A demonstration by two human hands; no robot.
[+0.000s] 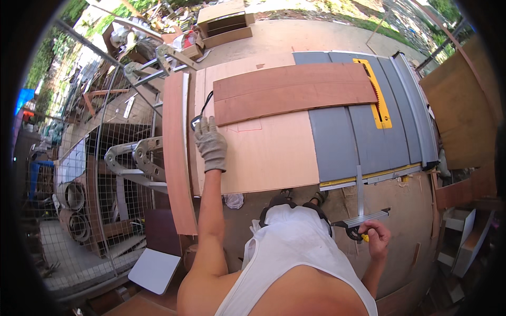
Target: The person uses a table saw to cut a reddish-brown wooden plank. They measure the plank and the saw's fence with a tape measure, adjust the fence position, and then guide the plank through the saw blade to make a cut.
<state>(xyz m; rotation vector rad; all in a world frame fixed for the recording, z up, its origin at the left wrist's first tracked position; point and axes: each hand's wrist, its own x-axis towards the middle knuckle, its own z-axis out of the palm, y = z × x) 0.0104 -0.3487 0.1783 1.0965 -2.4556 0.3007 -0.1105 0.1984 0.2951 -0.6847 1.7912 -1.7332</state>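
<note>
My left hand (211,146), in a grey work glove, reaches over the pale wooden tabletop (269,163) with its fingers stretched out. Its fingertips touch or nearly touch a small dark device with a black strap (196,122), perhaps a tape measure; I cannot tell whether they grip it. Beyond lies a reddish-brown board (295,89), its right end against the saw blade (375,90) in the yellow insert (383,113). My bare right hand (376,239) is closed at the yellow knob of a miter gauge (361,218), whose bar reaches to the grey saw table (337,137).
A long narrow board (179,152) lies along the table's left edge, above folding ladder legs (139,158). The rip fence (416,110) runs along the right side. Wire mesh (113,210) stands left, a cardboard box (224,23) far back, and a plywood sheet (458,89) right.
</note>
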